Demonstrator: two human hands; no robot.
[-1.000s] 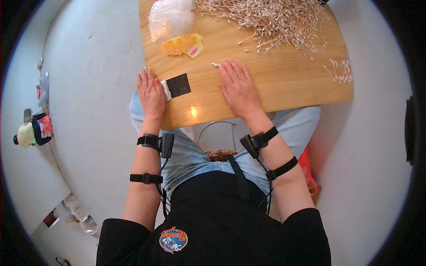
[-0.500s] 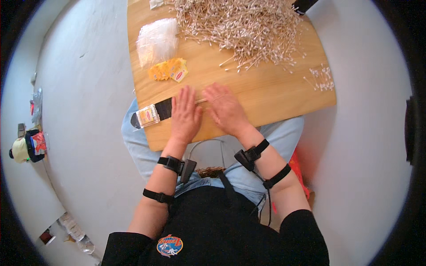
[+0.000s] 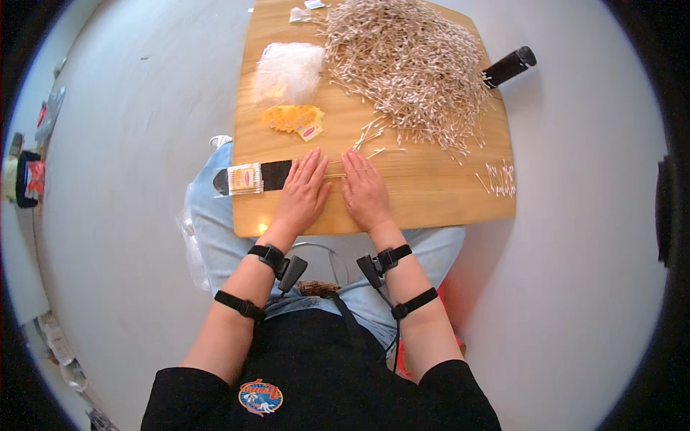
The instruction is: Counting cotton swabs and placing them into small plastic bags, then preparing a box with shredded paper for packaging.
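My left hand lies flat on the wooden table, fingers stretched forward. It covers the right end of a black strip. A clear packet of cotton swabs with a yellow card rests on the strip's left part. Just to the right, my right hand is also flat with its fingers extended. A few thin cotton swab sticks bridge the narrow gap between the two hands; their ends are hidden under the palms and fingers. Several loose swabs lie beyond my right fingertips.
A large heap of cotton swabs covers the table's far right. Clear plastic bags are stacked at far left, with yellow cards in front. A small swab group lies near the right edge. A black cylindrical object juts past the table.
The view has shifted. My right hand has turned from a slant to point straight ahead, and both hands now lie nearly parallel. The swab packet stays on the black strip.
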